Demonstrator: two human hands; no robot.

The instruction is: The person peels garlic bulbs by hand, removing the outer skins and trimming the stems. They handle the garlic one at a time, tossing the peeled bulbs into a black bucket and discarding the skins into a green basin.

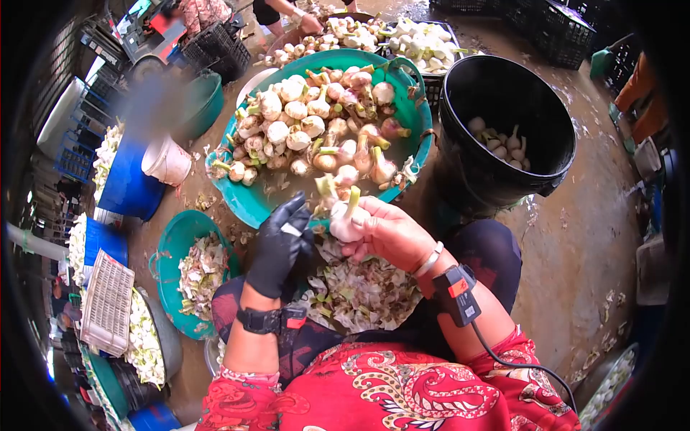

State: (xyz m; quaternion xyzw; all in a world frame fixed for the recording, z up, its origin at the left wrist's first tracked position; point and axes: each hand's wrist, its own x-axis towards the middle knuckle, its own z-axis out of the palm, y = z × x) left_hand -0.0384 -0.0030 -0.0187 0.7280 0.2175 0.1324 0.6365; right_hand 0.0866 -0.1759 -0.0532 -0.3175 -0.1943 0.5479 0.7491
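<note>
My bare right hand (392, 231) pinches a whitish garlic bulb (346, 221) with a short green stem, held just over the near rim of a green basin (241, 200). Just left of it, my left hand (282, 241), in a black glove, is closed with a small white piece showing at its fingers; what that piece is cannot be made out. In the basin lie many unpeeled garlic bulbs (295, 118) with some muddy water. Below my hands, a pile of papery garlic skins (363, 291) lies near my lap.
A black bucket (449, 100) with some cleaned bulbs stands right of the basin. At left are a smaller green basin (167, 255) of peelings, a blue tub (133, 190) and a wicker basket (106, 302). A co-worker's hand (310, 25) reaches into garlic beyond the basin.
</note>
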